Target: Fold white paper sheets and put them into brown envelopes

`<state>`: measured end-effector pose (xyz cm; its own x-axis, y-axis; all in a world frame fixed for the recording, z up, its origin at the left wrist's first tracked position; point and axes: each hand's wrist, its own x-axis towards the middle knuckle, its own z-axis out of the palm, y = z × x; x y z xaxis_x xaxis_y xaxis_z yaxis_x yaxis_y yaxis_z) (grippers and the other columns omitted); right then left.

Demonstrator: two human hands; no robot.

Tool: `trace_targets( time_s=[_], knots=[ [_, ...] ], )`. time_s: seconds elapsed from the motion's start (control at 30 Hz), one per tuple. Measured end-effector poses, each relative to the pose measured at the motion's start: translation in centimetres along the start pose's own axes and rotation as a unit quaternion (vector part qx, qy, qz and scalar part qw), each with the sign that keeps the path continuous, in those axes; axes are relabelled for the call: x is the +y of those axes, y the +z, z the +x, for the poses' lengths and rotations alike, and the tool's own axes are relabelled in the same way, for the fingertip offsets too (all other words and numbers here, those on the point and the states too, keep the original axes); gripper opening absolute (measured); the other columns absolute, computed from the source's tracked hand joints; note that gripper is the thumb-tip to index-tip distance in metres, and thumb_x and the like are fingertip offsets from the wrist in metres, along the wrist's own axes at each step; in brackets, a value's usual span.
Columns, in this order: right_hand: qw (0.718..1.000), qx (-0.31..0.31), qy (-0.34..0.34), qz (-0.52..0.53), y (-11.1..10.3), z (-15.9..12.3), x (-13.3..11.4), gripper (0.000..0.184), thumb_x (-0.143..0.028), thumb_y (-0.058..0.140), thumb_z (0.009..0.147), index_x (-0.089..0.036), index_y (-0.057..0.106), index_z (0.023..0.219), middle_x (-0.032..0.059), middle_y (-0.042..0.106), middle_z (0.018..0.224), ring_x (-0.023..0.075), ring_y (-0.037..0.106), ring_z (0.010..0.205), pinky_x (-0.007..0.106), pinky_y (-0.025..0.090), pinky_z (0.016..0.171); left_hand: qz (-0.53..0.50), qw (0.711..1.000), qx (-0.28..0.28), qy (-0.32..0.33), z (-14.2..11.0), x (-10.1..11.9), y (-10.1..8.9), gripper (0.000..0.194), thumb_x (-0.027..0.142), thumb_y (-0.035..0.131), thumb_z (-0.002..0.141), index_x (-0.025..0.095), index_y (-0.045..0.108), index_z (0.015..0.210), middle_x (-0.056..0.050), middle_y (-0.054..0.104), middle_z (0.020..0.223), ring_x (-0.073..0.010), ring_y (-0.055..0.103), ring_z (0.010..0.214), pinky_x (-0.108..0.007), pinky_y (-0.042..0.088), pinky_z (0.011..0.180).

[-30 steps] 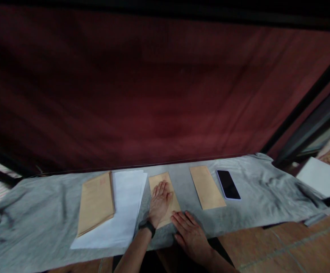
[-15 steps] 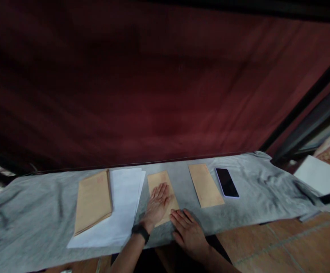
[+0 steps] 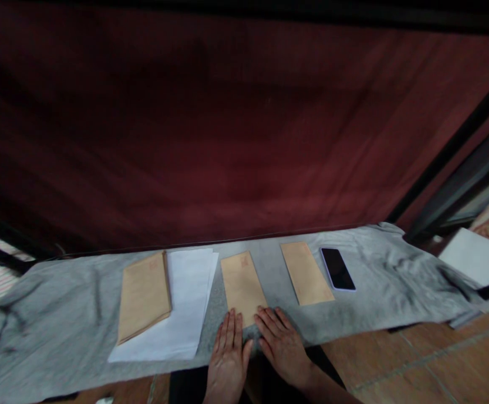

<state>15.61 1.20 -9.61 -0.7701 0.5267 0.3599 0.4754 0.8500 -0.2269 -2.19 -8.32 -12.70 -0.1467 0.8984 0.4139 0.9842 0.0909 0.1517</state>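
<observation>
A brown paper envelope (image 3: 243, 280) lies flat on the grey cloth in front of me, a small reddish print near its far end. My left hand (image 3: 229, 350) rests palm down, its fingertips on the envelope's near left corner. Across from it, my right hand (image 3: 281, 342) lies flat with fingers stretched, the tips touching the near right corner. Neither hand grips anything. To the right lies a second brown envelope (image 3: 307, 275). On the left, a stack of brown envelopes (image 3: 144, 297) partly covers some white paper sheets (image 3: 187, 306).
A phone (image 3: 337, 269) with a pale purple edge lies right of the second envelope. Grey cloth (image 3: 379, 286) with wrinkles covers the narrow surface. Behind it rises a dark red panel (image 3: 227, 140). A white board-like object (image 3: 478, 258) is at the far right, above a tiled floor.
My left hand has drawn back from the middle of the envelope to its near edge, uncovering the print. My right hand has stayed nearly in place. The view has shifted slightly.
</observation>
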Motion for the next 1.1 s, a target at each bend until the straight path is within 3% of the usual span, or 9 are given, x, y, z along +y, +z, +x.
trace_targets(
  time_s=[0.2,0.37,0.5,0.67,0.73,0.8,0.9,1.03,1.1],
  knots=[
    [0.999,0.009,0.041,-0.001,1.5,0.0,-0.9,0.054,-0.021,0.054,0.095,-0.018,0.047,0.149,0.0086,0.050,0.151,0.0228,0.047,0.139,0.042,0.034,0.119,-0.140,0.970,0.002,-0.198,1.7,1.7,0.7,0.049,0.033,0.045,0.094,0.020,0.054,0.140,-0.016,0.049,0.152,-0.0334,0.052,0.134,-0.055,0.048,0.106],
    [0.998,0.008,0.069,-0.008,2.6,0.7,-1.5,0.051,-0.030,0.058,0.094,-0.014,0.055,0.142,0.0134,0.053,0.147,0.0278,0.051,0.135,0.042,0.038,0.116,-0.282,0.904,0.053,-0.315,4.5,1.2,1.1,0.058,0.035,0.054,0.084,0.015,0.052,0.139,-0.019,0.059,0.137,-0.0350,0.060,0.124,-0.054,0.049,0.104],
    [0.994,0.002,0.111,-0.009,2.0,2.3,-2.1,0.052,-0.036,0.057,0.095,-0.011,0.055,0.140,0.0168,0.056,0.144,0.0299,0.055,0.130,0.041,0.045,0.108,-0.429,0.839,0.047,-0.332,6.6,1.1,0.3,0.070,0.031,0.054,0.082,0.021,0.038,0.150,-0.013,0.068,0.123,-0.0301,0.069,0.105,-0.049,0.057,0.094],
    [0.974,-0.007,0.209,0.092,-0.9,4.5,-0.9,0.033,-0.022,0.048,0.096,-0.018,0.065,0.124,0.0147,0.071,0.121,0.0243,0.071,0.098,0.033,0.055,0.083,-0.498,0.820,0.033,-0.281,8.9,4.5,-2.9,0.078,0.039,0.057,0.085,0.024,0.026,0.155,-0.011,0.067,0.124,-0.0231,0.071,0.093,-0.039,0.060,0.084],
    [0.929,0.048,0.276,0.243,-1.8,4.9,0.3,0.026,-0.029,0.047,0.098,-0.020,0.071,0.103,0.0117,0.075,0.099,0.0226,0.072,0.085,0.031,0.055,0.076,-0.500,0.827,0.028,-0.255,9.4,5.8,-3.6,0.078,0.047,0.057,0.087,0.024,0.026,0.155,-0.011,0.065,0.128,-0.0212,0.070,0.093,-0.037,0.060,0.083],
    [0.869,0.102,0.322,0.361,-2.5,5.0,1.7,0.039,-0.044,0.042,0.100,-0.020,0.068,0.084,0.0082,0.073,0.079,0.0215,0.070,0.073,0.030,0.055,0.069,-0.491,0.839,0.024,-0.235,9.2,6.2,-3.5,0.068,0.054,0.055,0.088,0.023,0.041,0.148,-0.012,0.063,0.132,-0.0223,0.069,0.100,-0.039,0.059,0.088],
    [0.783,0.157,0.373,0.472,-3.3,4.5,4.0,0.050,-0.063,0.041,0.095,-0.020,0.062,0.080,0.0045,0.069,0.071,0.0197,0.068,0.065,0.031,0.057,0.063,-0.463,0.853,0.014,-0.238,8.1,5.1,-1.9,0.058,0.061,0.055,0.084,0.020,0.064,0.124,-0.015,0.066,0.129,-0.0262,0.070,0.101,-0.043,0.059,0.087],
    [0.552,0.261,0.449,0.652,-4.2,2.8,6.6,0.048,-0.059,0.083,0.063,-0.021,0.055,0.070,-0.0020,0.061,0.064,0.0177,0.067,0.063,0.033,0.060,0.069,-0.436,0.864,0.000,-0.254,6.2,2.5,0.4,0.055,0.064,0.055,0.079,0.019,0.072,0.107,-0.014,0.073,0.114,-0.0298,0.070,0.103,-0.045,0.059,0.090],
    [0.504,0.286,0.466,0.669,-4.4,1.9,7.6,0.050,-0.052,0.089,0.056,-0.022,0.050,0.065,-0.0043,0.058,0.060,0.0168,0.066,0.062,0.032,0.060,0.072,-0.426,0.869,-0.010,-0.252,5.5,1.7,0.9,0.053,0.063,0.055,0.079,0.020,0.073,0.104,-0.013,0.075,0.111,-0.0304,0.070,0.106,-0.046,0.057,0.094]
  ],
)
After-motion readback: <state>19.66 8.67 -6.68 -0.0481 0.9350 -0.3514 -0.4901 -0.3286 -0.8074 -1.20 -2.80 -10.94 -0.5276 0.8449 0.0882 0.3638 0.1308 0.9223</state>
